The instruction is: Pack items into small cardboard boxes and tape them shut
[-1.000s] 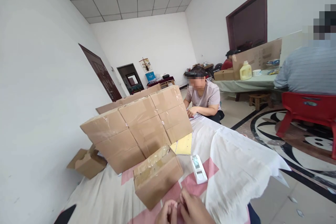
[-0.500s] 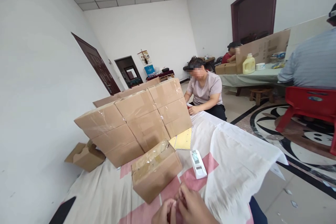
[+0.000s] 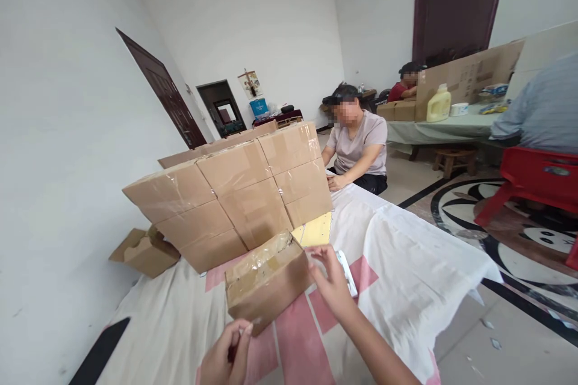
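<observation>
My left hand (image 3: 227, 350) is low in the frame, just in front of the small open cardboard box (image 3: 271, 295). Its thumb and forefinger are pinched together, and something small and dark red shows inside the curled fingers, too hidden to name. My right hand (image 3: 333, 283) reaches to the box's right end, thumb and fingers apart, fingertips close to the box corner; whether they touch it I cannot tell. Behind that hand lies a white handheld device (image 3: 347, 272), partly covered by it. Clear tape shines across the open top of the box.
A wall of taped cardboard boxes (image 3: 244, 192) stands behind the small box. Yellow sheets (image 3: 317, 228) lie at its foot on the cloth-covered table (image 3: 388, 258). Across the table sits a person (image 3: 361, 144). A black flat object (image 3: 102, 352) is at the left edge.
My hands were together at the near edge and have parted. The right moved forward to the box's right end, partly covering the white device; the left moved left, in front of the box.
</observation>
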Action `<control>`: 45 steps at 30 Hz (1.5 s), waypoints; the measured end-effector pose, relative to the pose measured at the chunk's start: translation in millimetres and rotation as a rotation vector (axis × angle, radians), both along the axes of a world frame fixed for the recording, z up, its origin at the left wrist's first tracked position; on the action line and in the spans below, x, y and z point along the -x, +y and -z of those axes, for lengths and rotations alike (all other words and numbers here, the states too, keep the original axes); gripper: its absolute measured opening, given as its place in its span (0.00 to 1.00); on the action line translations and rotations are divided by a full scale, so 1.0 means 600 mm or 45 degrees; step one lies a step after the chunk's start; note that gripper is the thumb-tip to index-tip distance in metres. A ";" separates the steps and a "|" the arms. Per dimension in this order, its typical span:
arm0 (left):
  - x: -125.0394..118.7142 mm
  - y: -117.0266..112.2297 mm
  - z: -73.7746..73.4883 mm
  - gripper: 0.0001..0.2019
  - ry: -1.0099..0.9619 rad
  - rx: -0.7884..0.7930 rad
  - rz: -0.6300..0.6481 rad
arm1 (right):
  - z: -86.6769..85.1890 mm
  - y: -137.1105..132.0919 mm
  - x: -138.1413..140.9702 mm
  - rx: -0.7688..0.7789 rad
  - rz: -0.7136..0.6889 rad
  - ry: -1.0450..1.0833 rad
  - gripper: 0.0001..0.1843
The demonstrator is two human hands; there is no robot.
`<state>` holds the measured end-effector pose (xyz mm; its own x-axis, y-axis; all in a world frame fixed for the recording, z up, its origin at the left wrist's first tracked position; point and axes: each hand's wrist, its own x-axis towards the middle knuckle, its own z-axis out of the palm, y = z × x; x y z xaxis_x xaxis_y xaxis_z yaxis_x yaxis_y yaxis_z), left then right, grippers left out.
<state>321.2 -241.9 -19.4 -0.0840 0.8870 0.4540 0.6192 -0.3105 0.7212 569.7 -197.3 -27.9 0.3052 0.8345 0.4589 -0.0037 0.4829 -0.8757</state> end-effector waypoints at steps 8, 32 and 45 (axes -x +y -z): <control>0.013 0.086 -0.137 0.22 0.254 0.286 0.349 | -0.008 0.139 0.017 0.197 -0.318 -0.037 0.24; -0.024 0.195 -0.191 0.16 0.417 0.752 0.649 | 0.013 0.104 0.017 0.050 -0.313 -0.135 0.27; -0.024 0.247 -0.190 0.15 0.494 0.911 0.636 | 0.015 0.107 0.017 0.063 -0.312 -0.156 0.25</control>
<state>335.7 -93.5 94.7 0.4217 0.8579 -0.2935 0.7704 -0.1683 0.6149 559.6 -133.0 -36.7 0.0364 0.8989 0.4365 -0.0075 0.4371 -0.8994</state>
